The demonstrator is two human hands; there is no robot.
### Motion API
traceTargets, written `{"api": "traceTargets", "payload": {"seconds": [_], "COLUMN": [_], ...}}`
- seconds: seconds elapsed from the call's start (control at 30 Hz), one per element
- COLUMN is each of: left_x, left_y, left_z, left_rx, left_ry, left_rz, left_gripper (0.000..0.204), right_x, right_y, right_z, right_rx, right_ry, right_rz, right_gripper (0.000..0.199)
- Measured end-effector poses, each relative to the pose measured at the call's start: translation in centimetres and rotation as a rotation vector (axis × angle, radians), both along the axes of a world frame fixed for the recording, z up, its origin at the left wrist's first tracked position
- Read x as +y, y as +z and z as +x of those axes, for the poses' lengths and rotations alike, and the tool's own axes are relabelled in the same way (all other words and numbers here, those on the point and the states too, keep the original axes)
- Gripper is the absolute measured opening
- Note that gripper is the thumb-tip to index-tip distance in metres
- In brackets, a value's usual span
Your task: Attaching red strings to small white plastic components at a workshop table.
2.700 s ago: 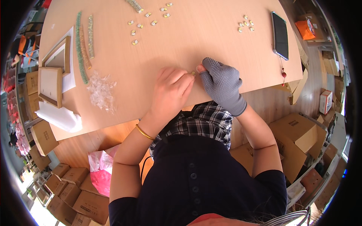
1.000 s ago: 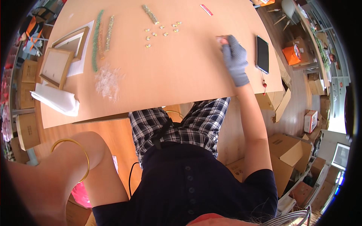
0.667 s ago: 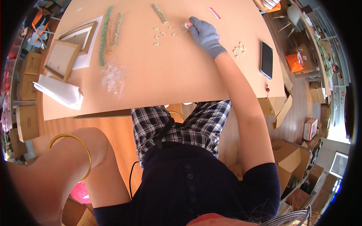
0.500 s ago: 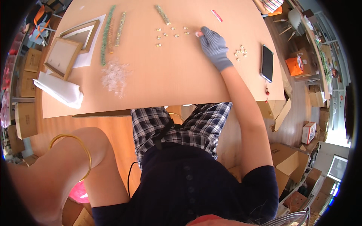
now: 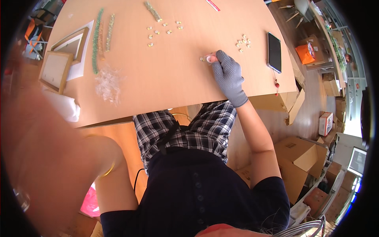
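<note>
My right hand (image 5: 228, 75), in a grey dotted glove with bare fingertips, is closed in a pinch over the table's front part. Between thumb and finger is a small clear plastic bag (image 5: 203, 59) with a tiny whitish-gold piece at its end; its other end is hidden by the fingers. Farther off to the left lie several small white-and-gold beads (image 5: 169, 31). A second cluster of small beads (image 5: 244, 40) sits beyond my right hand. My left hand (image 5: 35, 130) is raised close at the left, smeared by motion, its fingers unreadable.
A black phone (image 5: 274, 52) with a red-beaded cord lies at the right. On the left are wooden frames (image 5: 56, 71), strips of green beads (image 5: 97, 41), a heap of clear plastic bags (image 5: 107, 85) and folded white material (image 5: 71, 107). A red-and-white strip (image 5: 212, 4) lies at the far edge.
My right hand has drawn back toward the table's front edge, and the clear bag now shows at its fingertips. My left arm has swung upward, blurred. The whole view has shifted slightly.
</note>
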State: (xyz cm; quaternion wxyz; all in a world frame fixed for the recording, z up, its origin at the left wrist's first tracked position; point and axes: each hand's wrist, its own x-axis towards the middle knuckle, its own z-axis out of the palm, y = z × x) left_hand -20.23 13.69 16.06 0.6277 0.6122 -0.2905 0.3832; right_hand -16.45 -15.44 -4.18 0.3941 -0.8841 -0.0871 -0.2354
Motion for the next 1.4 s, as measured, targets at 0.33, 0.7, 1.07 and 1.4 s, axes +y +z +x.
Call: {"api": "traceTargets", "payload": {"seconds": [0.33,0.7,1.07,1.4], "left_x": [-10.9,-11.2,-12.5,-12.1], "left_y": [-20.5,-20.5,-21.4,-21.4], "left_z": [9.9,7.2,6.9,6.2], "left_rx": [0.414,0.44,0.41,0.286], "left_ry": [-0.2,-0.177,-0.109,-0.128], "left_rz": [0.769,0.856,0.827,0.799], "left_gripper": [0.027,0.017,0.01,0.011], "right_x": [-1.0,-0.5,-0.4,-1.0], "right_y": [-0.9,-0.3,-0.7,0.1], "right_z": [-0.7,-2.0,-0.8,-1.6], "right_rx": [0.189,0.075,0.168,0.162], "right_ry": [-0.199,-0.154,-0.184,-0.089], "right_rz": [0.415,-0.017,-0.249,-0.12], "right_gripper": [0.012,0.013,0.015,0.014]}}
